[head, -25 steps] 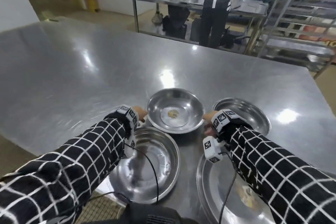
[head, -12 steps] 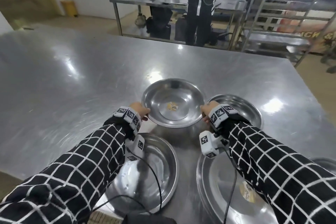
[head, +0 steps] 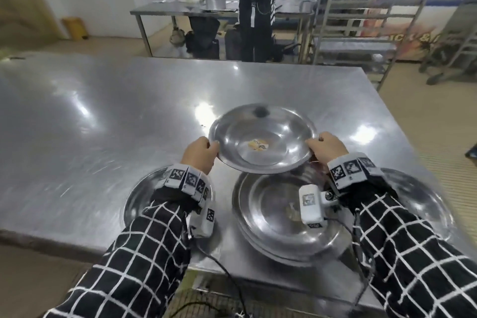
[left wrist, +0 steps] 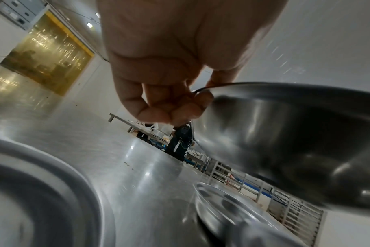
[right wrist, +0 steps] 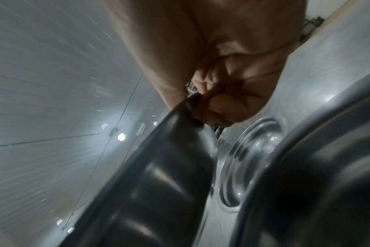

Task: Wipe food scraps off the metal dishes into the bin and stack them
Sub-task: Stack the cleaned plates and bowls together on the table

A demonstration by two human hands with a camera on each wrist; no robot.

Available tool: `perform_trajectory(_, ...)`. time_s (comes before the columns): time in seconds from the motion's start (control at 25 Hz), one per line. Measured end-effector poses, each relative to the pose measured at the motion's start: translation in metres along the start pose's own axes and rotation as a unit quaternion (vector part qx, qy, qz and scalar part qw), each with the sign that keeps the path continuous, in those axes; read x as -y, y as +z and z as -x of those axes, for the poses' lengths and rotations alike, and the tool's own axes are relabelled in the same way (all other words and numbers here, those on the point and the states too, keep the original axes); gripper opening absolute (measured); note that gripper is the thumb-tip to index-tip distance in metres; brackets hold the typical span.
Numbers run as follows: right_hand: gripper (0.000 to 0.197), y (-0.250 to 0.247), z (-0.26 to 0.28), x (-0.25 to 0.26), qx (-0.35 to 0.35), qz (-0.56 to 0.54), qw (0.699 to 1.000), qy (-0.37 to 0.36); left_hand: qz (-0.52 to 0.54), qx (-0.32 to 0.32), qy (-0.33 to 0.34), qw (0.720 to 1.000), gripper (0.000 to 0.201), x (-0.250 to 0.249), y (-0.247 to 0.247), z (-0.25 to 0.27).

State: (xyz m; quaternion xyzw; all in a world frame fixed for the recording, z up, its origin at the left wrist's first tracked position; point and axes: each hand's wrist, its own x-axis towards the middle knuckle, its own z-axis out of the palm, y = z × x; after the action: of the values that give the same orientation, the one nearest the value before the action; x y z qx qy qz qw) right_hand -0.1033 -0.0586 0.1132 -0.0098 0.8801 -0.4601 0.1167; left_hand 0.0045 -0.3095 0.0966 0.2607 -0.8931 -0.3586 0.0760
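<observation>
Fingers (left wrist: 150,115) of both hands pinch opposite rims of the lifted metal dish (head: 260,134).

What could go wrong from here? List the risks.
1. The left hand and right hand grip only the lifted metal bowl's thin rim; it might slip.
2. If it tilts, the food scrap could slide onto the steel table.
3. The bowl could knock the large dish below.
</observation>
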Motion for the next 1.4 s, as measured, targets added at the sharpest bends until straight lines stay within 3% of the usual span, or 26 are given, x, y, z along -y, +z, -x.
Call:
perform_trajectory(0.16,0.012,-0.031,0.056,-0.052,0.005,0.003,1.000,0.009,-0.046,-0.007,0.027,0.999,0.040,-0.007,0.029,0.070)
perform_trajectory(0.32,0.018,-0.041,0.088,-0.096,-0.004,0.031,1.000,0.001,-0.026,-0.041,0.033,0.998,0.043,0.002,0.054,0.107)
perform_trajectory(0.6,0.028,-0.035,0.095,-0.121,0.020,0.243,0.969,-0.026,-0.189,-0.001,0.020,0.982,0.045,0.022,0.073,0.129)
perform_trajectory(0.76,0.032,-0.039,0.092,-0.114,0.032,0.377,0.925,-0.039,-0.268,0.038,0.044,0.962,0.046,0.019,0.070,0.123)
perform_trajectory(0.96,0.020,-0.060,0.056,-0.091,0.067,0.235,0.969,0.037,-0.279,0.090,0.045,0.955,0.044,0.012,0.052,0.084)
perform_trajectory(1.12,0.017,-0.064,-0.013,-0.065,0.033,0.167,0.985,0.020,-0.236,0.156,0.013,0.959,0.028,-0.013,0.040,0.013)
perform_trajectory(1.24,0.019,-0.057,-0.056,-0.052,0.046,0.262,0.964,-0.003,-0.247,0.213,0.002,0.945,0.025,-0.030,0.042,-0.037)
perform_trajectory(1.4,0.031,-0.038,-0.112,-0.038,0.076,0.366,0.927,0.007,-0.240,0.255,-0.007,0.937,0.036,-0.040,0.058,-0.100)
